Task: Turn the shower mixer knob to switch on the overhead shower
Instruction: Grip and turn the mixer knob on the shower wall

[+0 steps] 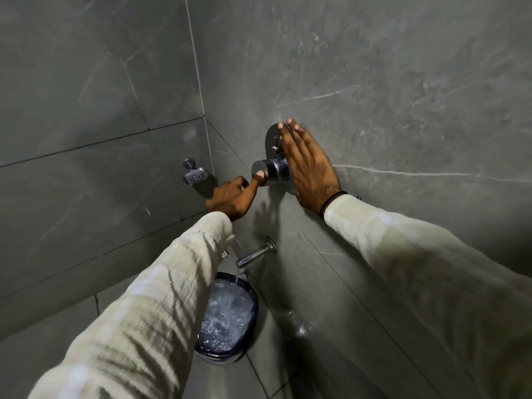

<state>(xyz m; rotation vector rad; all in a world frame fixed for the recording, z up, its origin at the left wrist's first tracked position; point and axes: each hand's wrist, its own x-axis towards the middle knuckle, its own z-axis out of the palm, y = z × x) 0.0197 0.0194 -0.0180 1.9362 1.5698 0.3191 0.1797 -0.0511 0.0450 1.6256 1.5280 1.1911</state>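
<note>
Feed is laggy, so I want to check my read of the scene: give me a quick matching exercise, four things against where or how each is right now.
Things:
1. left hand
2. right hand
3. spout
4. bucket

States:
A. on the floor, catching the stream
B. flat against the wall, beside the mixer plate
C. one fingertip on the front face of the mixer knob
D. pouring water downward

Pairs: 1-C, 2-B, 3-D, 4-A
</note>
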